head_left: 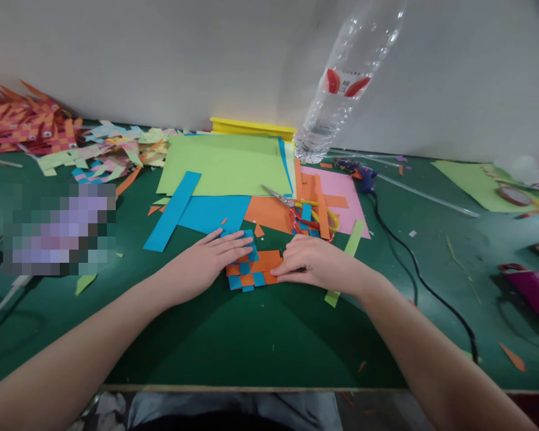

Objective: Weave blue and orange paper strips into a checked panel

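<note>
A small woven piece of orange and blue paper strips (247, 279) lies on the green table in front of me, checkered at its left end. My left hand (211, 258) rests flat over its upper left part, fingers stretched out across the blue strips. At the right end, my right hand (312, 263) pinches the loose orange strips between thumb and curled fingers. Just behind the right hand lie scissors (291, 206) with red and yellow handles, partly covered by orange strips. A long blue paper strip (173, 209) lies beyond my left hand.
Green paper sheets (224, 164) are stacked at the back, beside a leaning plastic bottle (336, 90). A glue gun (362, 173) with a black cord lies right. Woven orange paper figures (31, 123) and scraps fill the back left. A blurred-out purple object (63, 227) is at left.
</note>
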Available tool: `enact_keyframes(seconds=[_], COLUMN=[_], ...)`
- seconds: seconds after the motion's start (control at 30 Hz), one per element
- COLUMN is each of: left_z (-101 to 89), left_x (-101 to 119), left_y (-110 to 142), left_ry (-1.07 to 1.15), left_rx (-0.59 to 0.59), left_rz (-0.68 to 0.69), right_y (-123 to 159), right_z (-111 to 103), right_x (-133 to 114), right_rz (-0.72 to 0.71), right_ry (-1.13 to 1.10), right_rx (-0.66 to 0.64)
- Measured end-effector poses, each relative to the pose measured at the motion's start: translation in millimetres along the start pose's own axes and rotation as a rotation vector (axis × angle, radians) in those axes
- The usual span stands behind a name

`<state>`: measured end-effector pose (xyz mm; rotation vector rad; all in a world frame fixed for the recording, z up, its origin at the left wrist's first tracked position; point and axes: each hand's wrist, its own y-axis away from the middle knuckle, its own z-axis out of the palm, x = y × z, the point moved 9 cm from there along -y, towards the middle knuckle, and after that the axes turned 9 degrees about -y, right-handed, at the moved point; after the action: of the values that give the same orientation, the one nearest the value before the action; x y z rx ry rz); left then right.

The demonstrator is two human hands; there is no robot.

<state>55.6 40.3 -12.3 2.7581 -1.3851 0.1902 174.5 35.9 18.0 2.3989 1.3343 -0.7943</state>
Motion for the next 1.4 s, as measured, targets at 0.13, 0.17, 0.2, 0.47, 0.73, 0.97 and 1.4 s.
enact_keyframes(seconds=[0.13,0.17,0.2,0.47,0.73,0.97,1.4], left_z=[1.0,1.2,1.3,-12.8,-21.8,-42.9,-30.7], left_x=[0,0,0,3,7,-3,-2], left_y=[0,0,0,-1,4,14,15], left_ry=[-0.010,-0.016,-0.022,-0.029,-0.164,-0.324,-0.335], left_rx=[-0.010,-0.011,-0.011,0.070,0.159,0.077,-0.034], left_rz=[0.003,0.006,0.009,-0.051,-0.078,-0.303,-0.306], right_y=[0,0,-1,-5,-6,-5,-6], right_z=[-9,-11,-13,-5,-3,-5,-2], right_x=[-6,-8,-10,-16,-9,-11,-13], right_rz=[-0.034,-0.050,-0.067,-0.092,0.003,0.080,0.093], right_ry=[-0.077,-0.101,-0.111,0.048,0.083,0.159,0.135], right_rx=[0.081,0.115,0.145,0.157,0.219,0.256,0.231])
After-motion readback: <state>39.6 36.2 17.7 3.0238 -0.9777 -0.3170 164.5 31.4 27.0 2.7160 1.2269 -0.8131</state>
